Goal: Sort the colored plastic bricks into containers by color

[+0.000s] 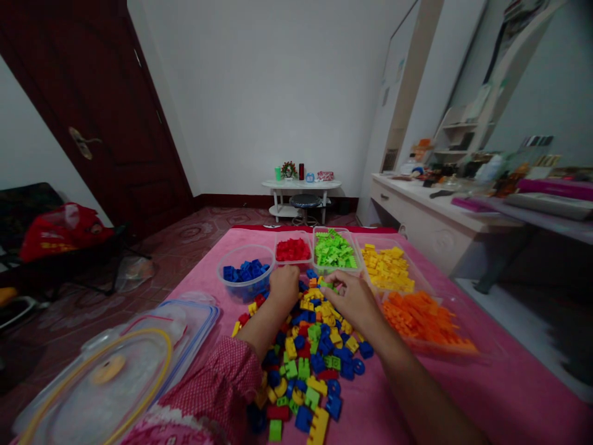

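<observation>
A heap of mixed toy building blocks (pixel 303 346) in blue, yellow, green, red and orange spreads over the pink cloth. My left hand (pixel 284 285) is at the far left part of the heap, beside the round tub of blue blocks (pixel 245 272). Its fingers curl downward, and whatever they hold is hidden behind the hand. At the heap's far right, my right hand (pixel 351 295) has thumb and fingers closed around a small green block (pixel 328 285). Just beyond are a container of red blocks (pixel 293 250) and one of green blocks (pixel 334 248).
To the right, one clear container holds yellow blocks (pixel 388 267) and another holds orange blocks (pixel 424 318). Clear lids (pixel 115 371) are stacked on the left of the pink cloth (pixel 504 377). A white dressing table (pixel 417 207) stands beyond the right side.
</observation>
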Tool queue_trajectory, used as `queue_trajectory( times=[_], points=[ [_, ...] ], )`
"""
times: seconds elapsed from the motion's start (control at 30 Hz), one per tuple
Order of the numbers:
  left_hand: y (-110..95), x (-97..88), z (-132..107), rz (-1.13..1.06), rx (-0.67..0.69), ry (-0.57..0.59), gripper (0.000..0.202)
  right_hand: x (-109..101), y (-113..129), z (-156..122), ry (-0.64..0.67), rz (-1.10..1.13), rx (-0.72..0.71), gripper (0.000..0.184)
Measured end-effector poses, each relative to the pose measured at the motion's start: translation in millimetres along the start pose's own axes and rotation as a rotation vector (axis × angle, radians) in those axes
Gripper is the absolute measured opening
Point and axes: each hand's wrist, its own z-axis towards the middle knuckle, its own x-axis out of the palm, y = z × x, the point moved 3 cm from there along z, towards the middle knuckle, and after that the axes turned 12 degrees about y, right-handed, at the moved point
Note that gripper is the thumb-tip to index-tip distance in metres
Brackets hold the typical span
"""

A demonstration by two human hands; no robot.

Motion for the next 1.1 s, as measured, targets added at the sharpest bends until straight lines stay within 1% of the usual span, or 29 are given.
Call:
queue_trajectory(
  times=[0.07, 0.17, 0.27, 0.33, 0.37, 0.5, 0.57, 0.63, 0.73, 0.83, 0.93, 1.0, 1.1],
  points=[
    [4, 0.4, -2, 0.004, -0.015, -0.009, 0.031, 1, -1, 0, 0.022, 0.014, -0.001, 0.015],
    [9, -0.7, -7, 0.005, -0.019, -0.015, 0.03, 5, 0, 1, 0.059, 0.069, -0.063, 0.01],
    [11, -3.0, -11, 0.003, -0.022, -0.049, 0.029, 7, 0, 3, 0.031, 0.168, -0.069, 0.007],
    [11, -3.1, -12, 0.003, -0.028, -0.06, 0.031, 7, 0, 4, 0.009, 0.315, -0.038, 0.005],
    [10, -2.4, -12, 0.004, -0.031, -0.055, 0.031, 7, 1, 5, 0.012, 0.424, -0.019, 0.007],
    [8, 2.4, -6, 0.008, -0.055, -0.009, 0.03, 8, 3, 4, 0.068, 0.921, 0.07, 0.024],
    [7, 4.3, -4, 0.012, -0.073, 0.001, 0.031, 8, 3, 3, 0.083, 1.073, 0.105, 0.029],
    [6, 5.2, -3, 0.018, -0.08, 0.003, 0.032, 9, 2, 2, 0.105, 1.138, 0.122, 0.031],
    [5, 4.4, -5, 0.03, -0.07, -0.003, 0.031, 7, 2, 2, 0.121, 1.11, 0.122, 0.029],
    [4, 1.6, -9, 0.038, -0.053, 0.002, 0.029, -3, 6, 1, 0.143, 0.986, 0.123, 0.026],
    [3, -1.5, -11, 0.035, -0.038, 0.025, 0.028, -20, 16, -4, 0.183, 0.778, 0.09, 0.025],
    [3, -2.9, -10, 0.029, -0.029, 0.036, 0.026, -30, 25, -8, 0.183, 0.663, 0.061, 0.024],
    [4, -4.1, -9, 0.016, -0.02, 0.03, 0.026, -36, 37, -11, 0.154, 0.599, 0.021, 0.019]
  ],
)
